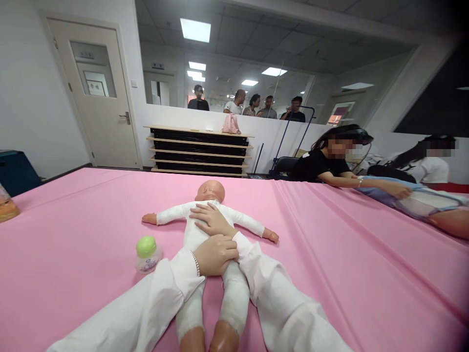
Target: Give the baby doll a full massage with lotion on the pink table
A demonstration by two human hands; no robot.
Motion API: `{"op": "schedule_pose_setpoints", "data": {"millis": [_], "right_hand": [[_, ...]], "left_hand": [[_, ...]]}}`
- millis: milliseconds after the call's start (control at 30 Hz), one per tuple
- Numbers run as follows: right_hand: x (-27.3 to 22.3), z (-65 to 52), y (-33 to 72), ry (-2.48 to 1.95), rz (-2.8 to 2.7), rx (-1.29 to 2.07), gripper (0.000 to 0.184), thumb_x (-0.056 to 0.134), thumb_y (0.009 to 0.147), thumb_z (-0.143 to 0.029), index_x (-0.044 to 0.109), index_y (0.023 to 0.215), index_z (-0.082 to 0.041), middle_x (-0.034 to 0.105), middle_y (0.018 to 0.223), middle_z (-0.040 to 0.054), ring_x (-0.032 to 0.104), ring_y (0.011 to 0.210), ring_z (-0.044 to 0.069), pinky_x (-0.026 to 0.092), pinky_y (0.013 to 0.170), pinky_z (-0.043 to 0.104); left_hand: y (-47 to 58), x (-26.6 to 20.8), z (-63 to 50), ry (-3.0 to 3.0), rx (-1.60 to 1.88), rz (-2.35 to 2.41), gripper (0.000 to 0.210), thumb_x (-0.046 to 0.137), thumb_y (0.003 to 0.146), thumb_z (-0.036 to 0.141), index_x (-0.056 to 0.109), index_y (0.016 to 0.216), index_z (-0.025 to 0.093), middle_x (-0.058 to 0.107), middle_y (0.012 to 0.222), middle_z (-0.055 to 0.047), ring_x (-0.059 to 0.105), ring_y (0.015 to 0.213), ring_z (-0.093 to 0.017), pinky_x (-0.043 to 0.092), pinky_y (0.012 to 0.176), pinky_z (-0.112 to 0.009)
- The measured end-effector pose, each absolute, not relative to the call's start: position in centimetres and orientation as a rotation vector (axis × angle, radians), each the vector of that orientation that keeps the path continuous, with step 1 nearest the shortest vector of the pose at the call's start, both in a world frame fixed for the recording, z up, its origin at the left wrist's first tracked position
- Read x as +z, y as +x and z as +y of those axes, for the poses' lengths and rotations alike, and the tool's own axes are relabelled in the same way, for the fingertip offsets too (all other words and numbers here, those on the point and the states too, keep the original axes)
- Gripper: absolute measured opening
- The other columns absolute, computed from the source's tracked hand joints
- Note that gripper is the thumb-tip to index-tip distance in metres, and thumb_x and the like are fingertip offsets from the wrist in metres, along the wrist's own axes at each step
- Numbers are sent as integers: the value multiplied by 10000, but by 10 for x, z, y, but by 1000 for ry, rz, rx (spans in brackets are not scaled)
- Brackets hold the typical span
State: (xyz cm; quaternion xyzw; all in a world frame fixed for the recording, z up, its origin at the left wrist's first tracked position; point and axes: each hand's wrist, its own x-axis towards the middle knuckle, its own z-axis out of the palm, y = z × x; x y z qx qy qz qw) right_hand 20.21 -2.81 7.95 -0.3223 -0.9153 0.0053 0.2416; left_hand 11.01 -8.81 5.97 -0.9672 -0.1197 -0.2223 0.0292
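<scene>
A baby doll [194,237] with a white cloth body lies stretched on the pink table cover, arms spread and legs toward me. Its bald head [212,190] is at the far end and it looks to be face down. My right hand [211,220] lies flat across the doll's upper trunk, fingers spread. Lower on the trunk rests my left hand [215,254], a beaded bracelet at its wrist, its slightly bent fingers beside the right cuff. Neither hand grasps anything visible. To the left stands a small jar [147,254] with a green lid.
A pink cover [88,234] spreads over the table. At the right, a co-worker [330,161] handles blue cloth [381,190] around another doll [454,222]. An orange-labelled container [7,205] stands at the left edge. Behind are a shelf [200,149] and a door [95,93].
</scene>
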Motion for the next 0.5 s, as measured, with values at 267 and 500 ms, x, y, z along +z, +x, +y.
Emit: {"op": "schedule_pose_setpoints", "data": {"millis": [267,500], "right_hand": [[56,2,215,-1202,-1831,147,333,395,848,-228,568,1131,-200,486,1302,51,363,1260,189,257,1053,435],[49,0,219,-1006,-1697,87,249,435,761,-112,647,857,-201,652,1007,49,529,1060,180,382,976,392]], "left_hand": [[109,64,-87,-3007,-859,-630,162,417,814,128,567,825,191,573,850,-5,470,788,-144,354,716,-283],[107,58,-87,-2642,-1065,-1110,88,471,717,147,495,633,159,522,693,-42,452,691,-166,344,628,-304]]}}
